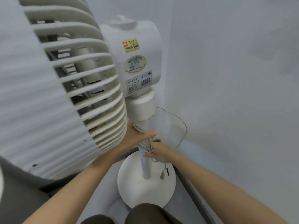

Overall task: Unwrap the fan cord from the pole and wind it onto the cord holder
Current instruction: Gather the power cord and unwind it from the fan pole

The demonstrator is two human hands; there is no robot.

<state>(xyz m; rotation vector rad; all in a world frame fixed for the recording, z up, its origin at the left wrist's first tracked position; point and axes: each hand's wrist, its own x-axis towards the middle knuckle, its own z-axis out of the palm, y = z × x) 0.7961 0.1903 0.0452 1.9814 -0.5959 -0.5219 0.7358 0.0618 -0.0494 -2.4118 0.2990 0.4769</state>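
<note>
A white standing fan fills the view, its grille [84, 88] at the left and its motor housing [137, 62] in the middle. The white pole [145, 167] rises from a round base [134, 191]. A white cord [143, 147] is wound around the upper pole. My left hand [135, 136] grips the pole just under the neck, thumb across the wraps. My right hand [159, 152] pinches a loose stretch of the cord beside the pole. The plug [162, 175] dangles below it over the base. I cannot make out a cord holder.
A pale wall [234, 78] stands close at the right and behind. A thin dark wire [181, 122] loops along the wall behind the pole. A dark rail [191, 188] runs along the floor at the right. My knees [145, 214] are at the bottom.
</note>
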